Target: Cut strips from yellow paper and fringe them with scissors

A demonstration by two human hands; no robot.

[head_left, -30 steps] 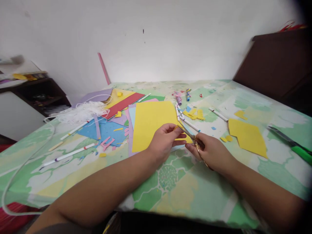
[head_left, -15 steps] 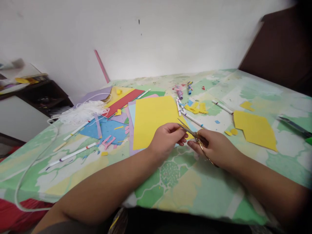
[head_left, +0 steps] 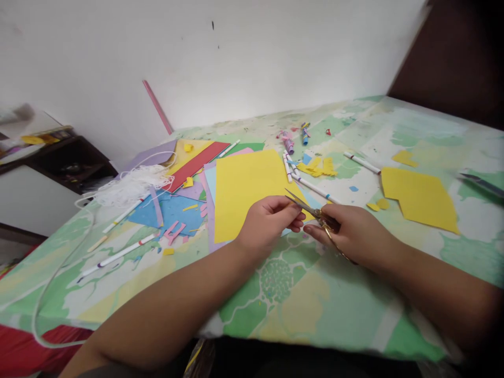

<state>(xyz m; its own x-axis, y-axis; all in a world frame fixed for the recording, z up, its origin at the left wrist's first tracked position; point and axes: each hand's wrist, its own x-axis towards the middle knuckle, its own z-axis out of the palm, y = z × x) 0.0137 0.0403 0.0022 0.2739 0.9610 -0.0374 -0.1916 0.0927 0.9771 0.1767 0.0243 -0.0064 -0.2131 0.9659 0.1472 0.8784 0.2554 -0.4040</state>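
My right hand (head_left: 350, 231) is closed round the gold handles of a pair of scissors (head_left: 309, 207), whose blades point up and to the left. My left hand (head_left: 271, 220) is in a pinch right at the blades; whatever lies between its fingertips is hidden or too small to name. Beneath and behind the left hand is a yellow sheet of paper (head_left: 248, 184), on top of several coloured sheets. To the right of the right hand lies another yellow piece (head_left: 417, 199) with a notch cut from its edge.
Several white markers (head_left: 315, 188) and yellow scraps (head_left: 321, 167) lie beyond the hands. Two small paper rolls (head_left: 289, 143) are farther back. At left are blue paper (head_left: 173, 210), a red strip (head_left: 197, 165) and tangled white cord (head_left: 134, 184). A second blade (head_left: 482, 184) lies far right.
The camera view has shifted slightly. Both hands and the scissors keep nearly the same pose, with the blades still at the left fingertips.
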